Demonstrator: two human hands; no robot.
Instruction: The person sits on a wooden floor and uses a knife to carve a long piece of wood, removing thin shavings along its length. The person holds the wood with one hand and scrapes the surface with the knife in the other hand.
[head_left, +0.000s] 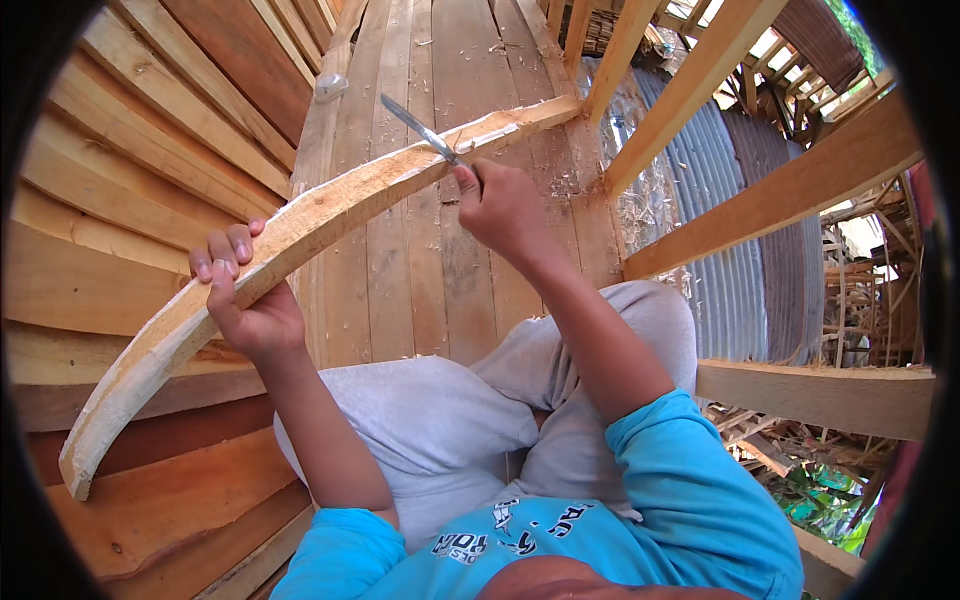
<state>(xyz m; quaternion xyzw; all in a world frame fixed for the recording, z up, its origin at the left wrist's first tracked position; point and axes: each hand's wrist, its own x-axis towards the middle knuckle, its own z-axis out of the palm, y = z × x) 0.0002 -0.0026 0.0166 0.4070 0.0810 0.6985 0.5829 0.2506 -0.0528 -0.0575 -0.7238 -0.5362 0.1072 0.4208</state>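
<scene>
And across the plank floor (400, 300) it goes, the long curved timber (340, 207), far end at the floor's right edge, near end out past the left, left hand (265, 318) clamped around its nearer half, right hand (500, 205) gripping the knife (420, 129), blade slanting over the wood!

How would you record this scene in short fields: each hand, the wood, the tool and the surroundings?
Left hand: grips the wooden beam toward its lower-left end
Right hand: holds the knife by its handle
Blade: crosses above the beam, tip toward upper left; exact contact unclear
Beam shape: looks curved, though the lens bends edges
Floor: wooden planks with scattered shavings
Left side: wooden boards
Right side: wooden rails, corrugated sheets beyond
</scene>
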